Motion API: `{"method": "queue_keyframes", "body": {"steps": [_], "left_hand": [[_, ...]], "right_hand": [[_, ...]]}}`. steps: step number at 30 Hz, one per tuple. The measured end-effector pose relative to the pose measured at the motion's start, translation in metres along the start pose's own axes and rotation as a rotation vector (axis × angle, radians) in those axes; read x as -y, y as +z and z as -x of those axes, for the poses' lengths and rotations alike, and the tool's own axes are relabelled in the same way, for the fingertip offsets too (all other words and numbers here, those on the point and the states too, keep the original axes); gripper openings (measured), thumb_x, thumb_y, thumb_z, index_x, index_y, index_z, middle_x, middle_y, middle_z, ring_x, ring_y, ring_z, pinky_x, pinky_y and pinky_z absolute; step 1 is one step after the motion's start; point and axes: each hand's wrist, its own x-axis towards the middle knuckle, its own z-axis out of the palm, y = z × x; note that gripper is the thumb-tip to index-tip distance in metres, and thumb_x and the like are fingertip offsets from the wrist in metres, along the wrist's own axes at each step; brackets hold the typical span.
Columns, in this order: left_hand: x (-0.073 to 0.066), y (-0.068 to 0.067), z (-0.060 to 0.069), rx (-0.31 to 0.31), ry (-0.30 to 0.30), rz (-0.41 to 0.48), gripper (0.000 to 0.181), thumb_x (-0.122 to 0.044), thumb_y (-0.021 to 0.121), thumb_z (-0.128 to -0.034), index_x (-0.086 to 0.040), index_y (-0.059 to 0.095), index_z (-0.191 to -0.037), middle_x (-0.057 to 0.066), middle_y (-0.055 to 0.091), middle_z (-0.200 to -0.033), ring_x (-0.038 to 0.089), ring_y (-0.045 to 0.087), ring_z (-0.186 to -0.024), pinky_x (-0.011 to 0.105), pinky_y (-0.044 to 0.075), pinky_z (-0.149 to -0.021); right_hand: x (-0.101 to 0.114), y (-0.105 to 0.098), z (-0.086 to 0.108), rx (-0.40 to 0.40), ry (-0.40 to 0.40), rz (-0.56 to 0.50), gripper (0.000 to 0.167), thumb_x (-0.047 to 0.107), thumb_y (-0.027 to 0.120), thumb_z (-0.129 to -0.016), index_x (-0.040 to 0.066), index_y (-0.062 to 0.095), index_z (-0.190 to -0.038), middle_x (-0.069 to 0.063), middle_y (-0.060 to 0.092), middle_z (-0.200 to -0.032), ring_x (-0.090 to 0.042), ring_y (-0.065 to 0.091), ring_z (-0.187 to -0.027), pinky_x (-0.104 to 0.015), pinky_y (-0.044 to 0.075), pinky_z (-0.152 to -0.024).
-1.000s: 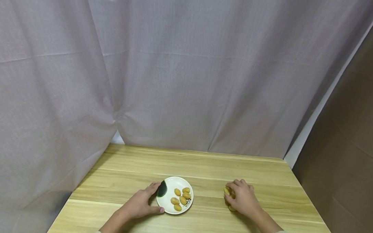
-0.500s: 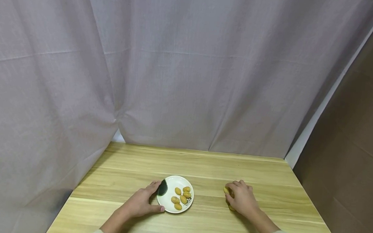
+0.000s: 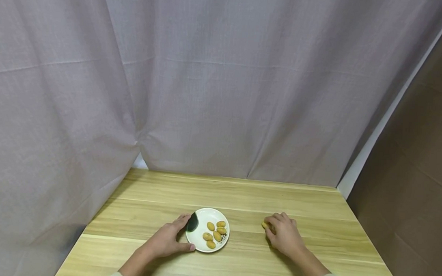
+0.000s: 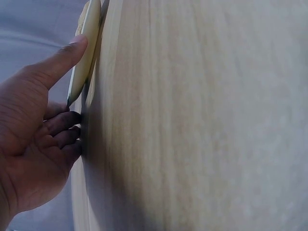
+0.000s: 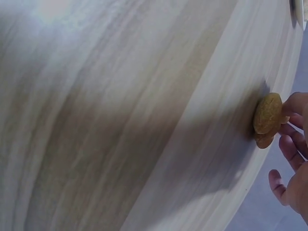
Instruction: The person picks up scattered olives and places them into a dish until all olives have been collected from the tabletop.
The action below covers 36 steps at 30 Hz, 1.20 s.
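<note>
My left hand (image 3: 165, 241) holds a round white plate (image 3: 207, 215) by its left side, thumb on the near rim and fingertips at the far-left rim. The plate has a dark green patch and small dark specks. Several small yellow-brown ovals (image 3: 217, 236), like tiny potatoes, lie on it. Right of the plate, my right hand (image 3: 285, 237) is low over the table and pinches another yellow oval (image 5: 268, 113). Part of a second oval (image 5: 263, 140) shows behind it in the right wrist view. The palm side is hidden in the head view.
A pale wooden table (image 3: 241, 195) lies beneath both hands. A grey-mauve curtain (image 3: 207, 113) hangs along its back and left. A brown curtain (image 3: 413, 181) stands to the right.
My right hand has shifted slightly left with the yellow oval at its fingertips. A second oval, visible below that hand earlier, is now hidden in the head view. Left hand and plate look still.
</note>
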Motion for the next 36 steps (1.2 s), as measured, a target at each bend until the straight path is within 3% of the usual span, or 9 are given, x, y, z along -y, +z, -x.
{"method": "queue_keyframes", "body": {"steps": [9, 22, 36], "left_hand": [[0.0, 0.0, 0.001, 0.01, -0.012, -0.002, 0.11, -0.052, 0.093, -0.0862, -0.001, 0.041, -0.169, 0.028, 0.04, -0.174, 0.051, 0.036, -0.164, 0.073, 0.03, -0.131], [-0.001, 0.0, 0.0, 0.005, -0.012, -0.002, 0.111, -0.053, 0.093, -0.0858, 0.0, 0.042, -0.168, 0.027, 0.041, -0.174, 0.05, 0.037, -0.164, 0.073, 0.031, -0.131], [0.0, 0.0, -0.001, 0.006, -0.006, -0.015, 0.111, -0.055, 0.092, -0.0864, -0.003, 0.041, -0.169, 0.025, 0.042, -0.175, 0.05, 0.037, -0.164, 0.079, 0.031, -0.128]], "right_hand": [[0.007, 0.002, -0.004, -0.058, -0.047, 0.001, 0.028, 0.009, 0.092, -0.085, 0.013, 0.082, -0.111, 0.001, 0.077, -0.104, -0.016, 0.064, -0.093, -0.052, 0.059, -0.081], [0.018, 0.001, -0.009, -0.065, -0.075, -0.013, 0.029, 0.01, 0.092, -0.085, 0.015, 0.081, -0.112, 0.003, 0.077, -0.104, -0.015, 0.063, -0.094, -0.044, 0.054, -0.08], [0.028, 0.002, -0.013, -0.084, -0.106, -0.057, 0.03, 0.01, 0.093, -0.083, 0.016, 0.081, -0.11, 0.004, 0.076, -0.103, -0.016, 0.065, -0.094, -0.053, 0.059, -0.086]]}}
